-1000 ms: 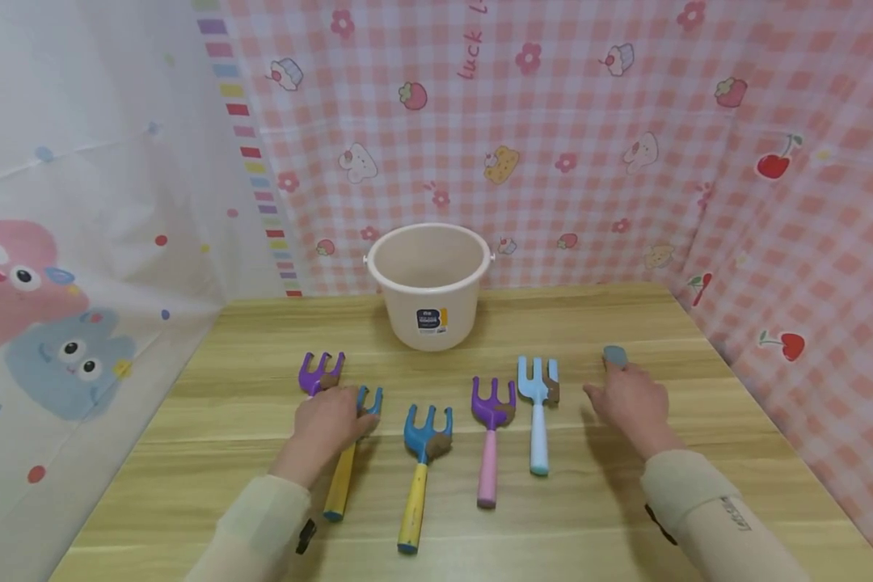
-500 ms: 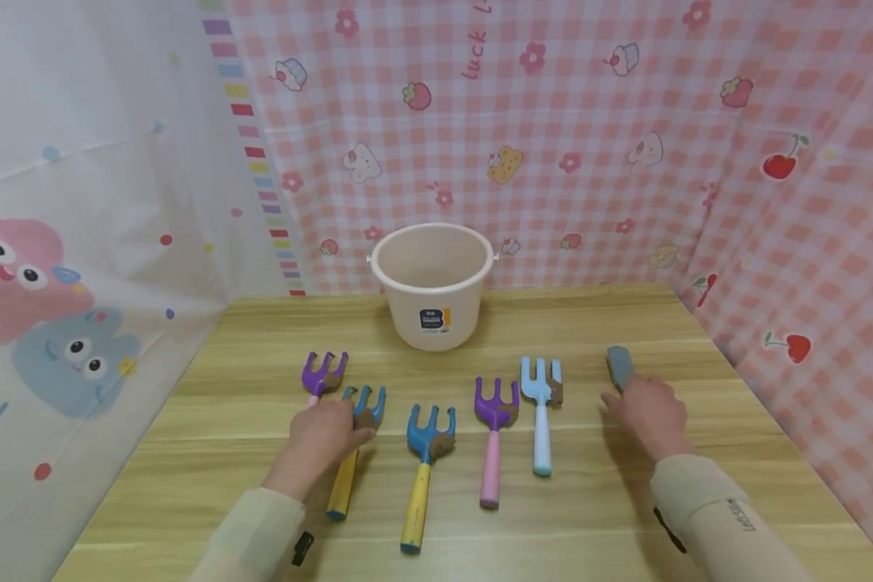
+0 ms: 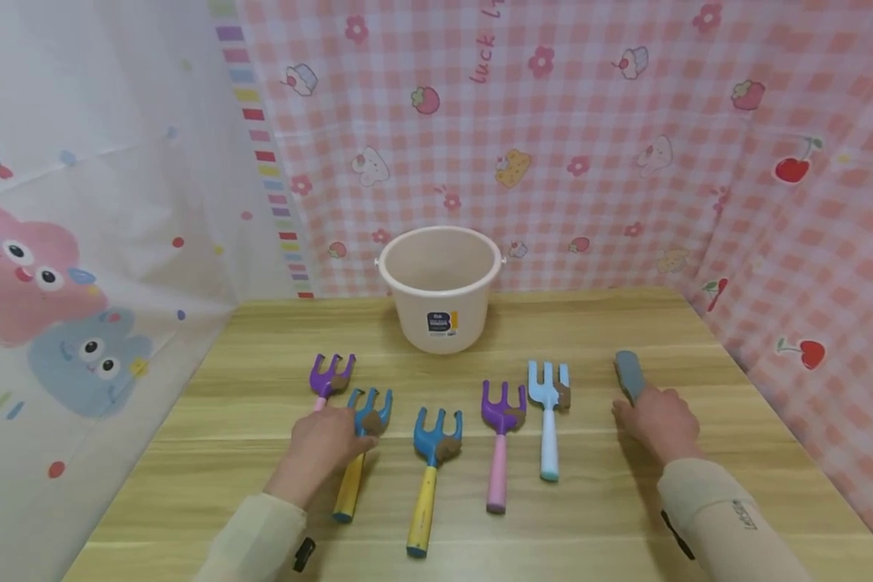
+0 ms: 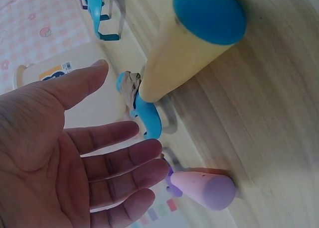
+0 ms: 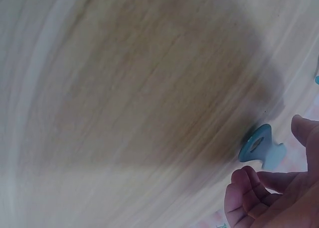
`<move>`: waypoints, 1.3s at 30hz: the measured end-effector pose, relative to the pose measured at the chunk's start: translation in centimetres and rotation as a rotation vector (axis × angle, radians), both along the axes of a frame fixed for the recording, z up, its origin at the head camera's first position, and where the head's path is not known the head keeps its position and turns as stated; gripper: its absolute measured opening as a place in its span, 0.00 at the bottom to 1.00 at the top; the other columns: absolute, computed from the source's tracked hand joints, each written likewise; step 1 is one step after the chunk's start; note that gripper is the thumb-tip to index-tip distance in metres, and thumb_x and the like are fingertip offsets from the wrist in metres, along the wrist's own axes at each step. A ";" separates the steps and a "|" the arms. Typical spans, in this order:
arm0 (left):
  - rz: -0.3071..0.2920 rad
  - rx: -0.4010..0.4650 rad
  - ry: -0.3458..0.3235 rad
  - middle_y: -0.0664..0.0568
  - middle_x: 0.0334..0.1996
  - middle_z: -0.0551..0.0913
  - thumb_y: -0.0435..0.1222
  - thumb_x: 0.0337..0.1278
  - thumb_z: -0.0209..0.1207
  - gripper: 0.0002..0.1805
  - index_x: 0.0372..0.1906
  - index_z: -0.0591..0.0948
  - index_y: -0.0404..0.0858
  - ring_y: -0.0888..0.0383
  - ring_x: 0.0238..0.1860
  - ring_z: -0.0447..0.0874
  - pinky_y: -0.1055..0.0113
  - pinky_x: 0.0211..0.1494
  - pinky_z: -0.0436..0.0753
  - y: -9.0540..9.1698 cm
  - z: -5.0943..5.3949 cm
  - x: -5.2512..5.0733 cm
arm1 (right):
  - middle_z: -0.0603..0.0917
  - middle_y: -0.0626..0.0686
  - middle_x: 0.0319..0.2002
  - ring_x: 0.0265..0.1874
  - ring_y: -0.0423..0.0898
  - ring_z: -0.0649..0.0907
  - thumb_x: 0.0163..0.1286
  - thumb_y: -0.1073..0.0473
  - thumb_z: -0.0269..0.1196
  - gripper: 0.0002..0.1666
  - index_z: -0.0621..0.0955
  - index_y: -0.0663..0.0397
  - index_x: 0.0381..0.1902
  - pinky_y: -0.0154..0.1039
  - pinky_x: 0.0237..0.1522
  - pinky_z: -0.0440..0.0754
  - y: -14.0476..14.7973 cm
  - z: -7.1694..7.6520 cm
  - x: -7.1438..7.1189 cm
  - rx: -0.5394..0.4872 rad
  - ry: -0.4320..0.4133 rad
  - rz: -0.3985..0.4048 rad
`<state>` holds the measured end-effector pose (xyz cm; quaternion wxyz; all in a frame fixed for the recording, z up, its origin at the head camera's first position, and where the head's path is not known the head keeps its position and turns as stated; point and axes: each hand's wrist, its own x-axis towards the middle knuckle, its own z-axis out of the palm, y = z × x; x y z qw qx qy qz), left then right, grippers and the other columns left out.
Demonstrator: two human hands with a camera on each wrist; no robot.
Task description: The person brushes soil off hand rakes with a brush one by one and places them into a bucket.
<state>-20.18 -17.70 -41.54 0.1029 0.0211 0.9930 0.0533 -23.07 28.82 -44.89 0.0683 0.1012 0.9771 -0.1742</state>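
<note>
My left hand [image 3: 323, 443] hovers over two toy garden forks, its fingers extended and holding nothing in the left wrist view. Beneath it lie a purple fork with a pink handle [image 3: 331, 378] and a blue fork with a yellow handle [image 3: 351, 489], each partly covered. At the right, my right hand [image 3: 658, 422] is just above a grey-blue object [image 3: 630, 375] whose near part it hides. In the right wrist view this object [image 5: 271, 153] has a hole at its end; its kind is unclear. Thumb and loosely bent fingers [image 5: 241, 193] stand apart from it, gripping nothing.
Between the hands lie another blue-and-yellow fork [image 3: 425, 493], a purple-and-pink fork [image 3: 497, 473] and a light blue fork [image 3: 549, 436]. Brown patches mark their heads. A cream bucket [image 3: 411, 315] stands at the back, before the checked pink cloth [image 3: 553, 105].
My right hand has drawn back toward me and slightly right, uncovering more of the grey-blue object. The left hand has shifted slightly nearer, with its forks in place. The view has drifted slightly.
</note>
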 end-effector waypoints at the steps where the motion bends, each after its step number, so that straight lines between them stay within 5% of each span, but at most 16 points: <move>1: -0.004 -0.007 0.000 0.48 0.25 0.76 0.58 0.55 0.65 0.29 0.40 0.82 0.33 0.54 0.24 0.75 0.59 0.27 0.79 0.0 0.0 0.0 | 0.72 0.79 0.44 0.43 0.73 0.77 0.73 0.41 0.52 0.39 0.71 0.79 0.54 0.60 0.33 0.77 0.0 -0.1 0.0 -0.001 -0.003 0.000; 6: -0.018 -0.018 0.007 0.49 0.23 0.75 0.58 0.56 0.64 0.26 0.29 0.79 0.37 0.54 0.23 0.75 0.59 0.26 0.78 0.0 -0.1 0.2 | 0.73 0.78 0.41 0.40 0.71 0.79 0.72 0.43 0.52 0.37 0.73 0.82 0.49 0.59 0.32 0.78 -0.1 -0.3 -0.1 0.005 -0.013 -0.010; 20: -0.012 -0.013 0.009 0.50 0.23 0.78 0.58 0.55 0.64 0.26 0.25 0.79 0.38 0.53 0.24 0.76 0.54 0.28 0.79 -0.4 -0.4 0.8 | 0.78 0.69 0.28 0.27 0.60 0.79 0.69 0.58 0.51 0.20 0.76 0.73 0.28 0.55 0.28 0.77 0.1 -0.6 0.1 0.018 0.052 0.070; 26: -0.022 -0.018 -0.007 0.52 0.21 0.78 0.59 0.56 0.64 0.26 0.20 0.75 0.42 0.54 0.23 0.76 0.55 0.27 0.79 -0.6 -0.5 1.0 | 0.79 0.68 0.28 0.25 0.57 0.78 0.69 0.61 0.49 0.19 0.77 0.74 0.27 0.52 0.27 0.77 0.1 -0.4 0.2 0.003 0.034 0.071; 39: -0.024 -0.032 0.002 0.49 0.22 0.76 0.59 0.54 0.65 0.27 0.24 0.79 0.37 0.53 0.23 0.75 0.54 0.30 0.80 -0.4 -1.2 1.2 | 0.79 0.68 0.28 0.27 0.59 0.79 0.68 0.61 0.49 0.18 0.77 0.71 0.26 0.53 0.29 0.77 0.0 -0.1 0.3 -0.002 0.021 0.067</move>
